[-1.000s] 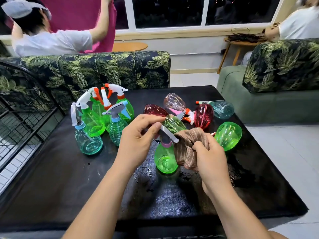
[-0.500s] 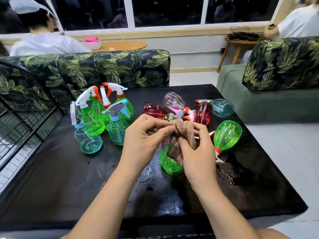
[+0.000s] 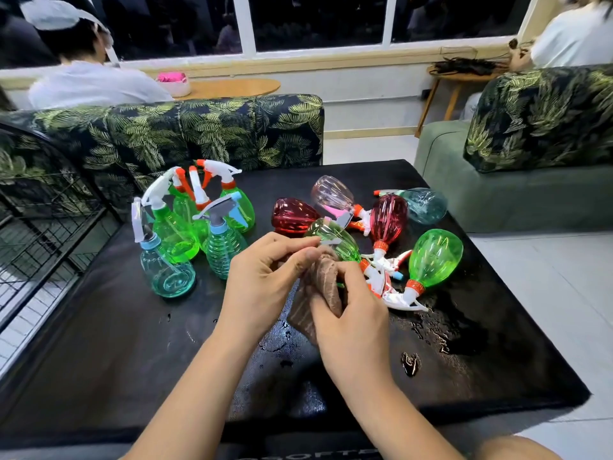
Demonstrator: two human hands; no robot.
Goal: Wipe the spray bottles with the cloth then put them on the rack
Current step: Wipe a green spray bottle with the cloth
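My left hand (image 3: 265, 280) pinches the white trigger head (image 3: 328, 242) of a green spray bottle. The brown cloth (image 3: 326, 280) is wrapped around that bottle's body and hides it. My right hand (image 3: 351, 323) grips the cloth around the bottle, just above the black table (image 3: 132, 343). Several wiped-looking bottles stand upright at the left, green ones (image 3: 172, 234) and a teal one (image 3: 166, 270). Others lie on their sides behind my hands: green (image 3: 434, 257), red (image 3: 388, 217), dark red (image 3: 292, 215), clear pink (image 3: 333, 194), teal (image 3: 424, 205). The black wire rack (image 3: 49, 210) stands off the table's left edge.
Water drops and a small puddle (image 3: 410, 363) lie on the table's right half. A leaf-patterned sofa (image 3: 215, 131) stands behind the table, with a person seated beyond it. A green sofa (image 3: 497, 194) is at the right.
My right hand brought the cloth up and around the green bottle, which was plainly visible before and is now covered. Both hands moved closer together over the bottle.
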